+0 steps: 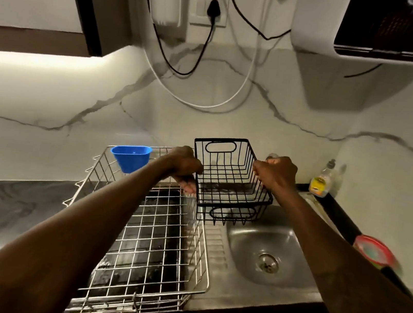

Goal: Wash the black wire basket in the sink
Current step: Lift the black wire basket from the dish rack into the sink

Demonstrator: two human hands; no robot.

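Empty black wire basket (231,179), tilted, over back edge of sink (293,251); contact unclear.

Dark counter (2,210) in front of me; steel sink (240,243) set into it, drain (267,263) mid-basin. Silver wire rack (148,242) sits just left of the basin. Soap bottle (321,181) stands at the far right corner. Red round lid (371,251) lies on the right ledge.

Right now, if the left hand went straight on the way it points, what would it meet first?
The black wire basket, whose left side the left hand grips; behind that, probably the marble wall.
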